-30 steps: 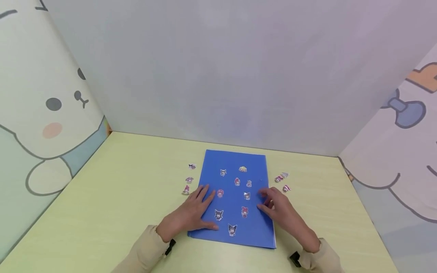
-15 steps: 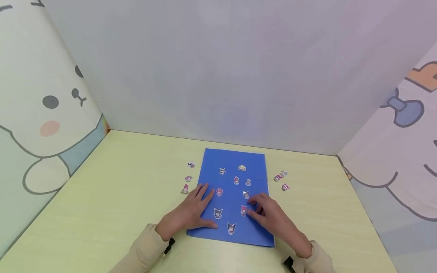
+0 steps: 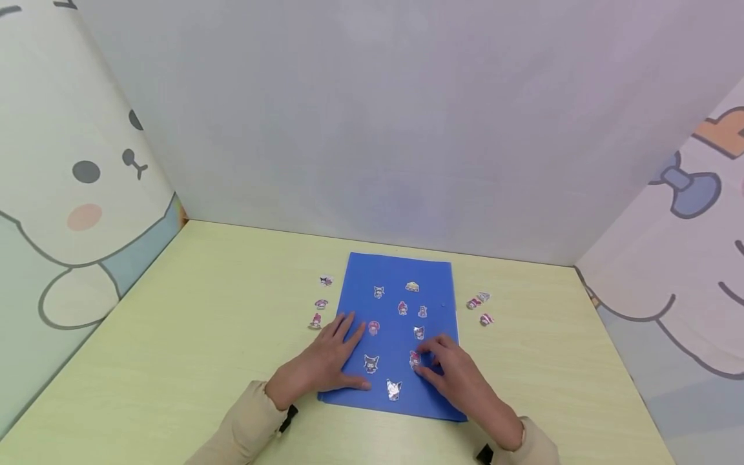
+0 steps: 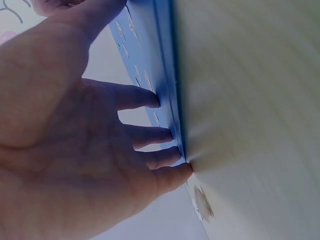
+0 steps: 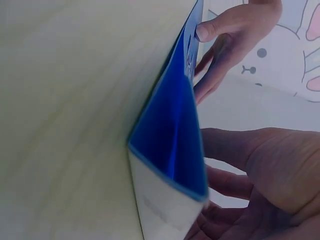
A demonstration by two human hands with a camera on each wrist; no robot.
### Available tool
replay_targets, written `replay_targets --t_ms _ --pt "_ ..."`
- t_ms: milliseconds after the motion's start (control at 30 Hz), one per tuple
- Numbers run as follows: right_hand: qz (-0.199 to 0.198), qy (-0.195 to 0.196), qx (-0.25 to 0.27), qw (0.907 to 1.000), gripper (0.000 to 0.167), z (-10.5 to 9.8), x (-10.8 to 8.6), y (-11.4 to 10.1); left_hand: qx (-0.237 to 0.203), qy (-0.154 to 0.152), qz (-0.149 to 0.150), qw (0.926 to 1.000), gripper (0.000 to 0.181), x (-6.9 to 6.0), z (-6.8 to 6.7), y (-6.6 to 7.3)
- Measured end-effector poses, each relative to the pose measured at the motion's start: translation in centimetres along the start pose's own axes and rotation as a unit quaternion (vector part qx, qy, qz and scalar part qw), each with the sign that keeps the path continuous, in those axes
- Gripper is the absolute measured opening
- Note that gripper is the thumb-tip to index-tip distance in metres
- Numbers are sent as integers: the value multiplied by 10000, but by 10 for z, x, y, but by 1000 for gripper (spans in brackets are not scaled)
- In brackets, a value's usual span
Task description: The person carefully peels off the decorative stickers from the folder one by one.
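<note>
A blue folder (image 3: 430, 400) lies on the table with several small cartoon stickers on its cover. My left hand (image 3: 325, 363) rests flat on its left side, fingers spread; in the left wrist view the fingertips (image 4: 150, 98) reach along the folder's edge. My right hand (image 3: 462, 378) is over the lower right of the cover, thumb and index finger apart at the right side of a pink-hooded sticker (image 3: 414, 359), partly covering it. A dark-eared sticker (image 3: 394, 389) below it catches the light. The right wrist view shows the folder's gaping lower corner beside my thumb (image 5: 222, 145).
Several loose stickers lie on the pale table (image 3: 232, 310): a pink-eared one (image 3: 315, 321) and others left of the folder, a pink-and-white one (image 3: 486, 319) and others to its right. A plain wall (image 3: 378, 129) stands behind.
My right hand has moved left from the folder's right edge to the pink-hooded sticker. My left hand has stayed in place. The view has shifted slightly.
</note>
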State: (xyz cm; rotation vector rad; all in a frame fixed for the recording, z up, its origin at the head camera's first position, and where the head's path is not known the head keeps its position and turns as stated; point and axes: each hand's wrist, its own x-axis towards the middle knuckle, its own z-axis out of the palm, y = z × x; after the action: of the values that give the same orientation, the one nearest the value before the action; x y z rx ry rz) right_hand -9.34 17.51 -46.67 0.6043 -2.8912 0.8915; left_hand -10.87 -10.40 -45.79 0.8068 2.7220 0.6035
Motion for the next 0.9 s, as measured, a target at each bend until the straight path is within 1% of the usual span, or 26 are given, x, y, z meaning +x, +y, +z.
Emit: replay_targets --t_ms 167,433,667,800,900 --pt "37 -2 84 10000 20 2 1 -2 31 -12 -9 10000 105 0 -1 0" --pt "-12 59 340 9994 21 3 1 0 21 -58 -7 10000 105 -1 -2 0" --pt "1 -110 430 9990 18 2 3 0 74 -52 0 10000 106 -1 -1 0" --pt "-146 -155 617 9979 15 1 3 1 38 -74 -25 10000 106 -1 -1 1" --pt "-264 -109 684 9973 15 0 3 3 13 -101 -19 9999 106 0 0 1"
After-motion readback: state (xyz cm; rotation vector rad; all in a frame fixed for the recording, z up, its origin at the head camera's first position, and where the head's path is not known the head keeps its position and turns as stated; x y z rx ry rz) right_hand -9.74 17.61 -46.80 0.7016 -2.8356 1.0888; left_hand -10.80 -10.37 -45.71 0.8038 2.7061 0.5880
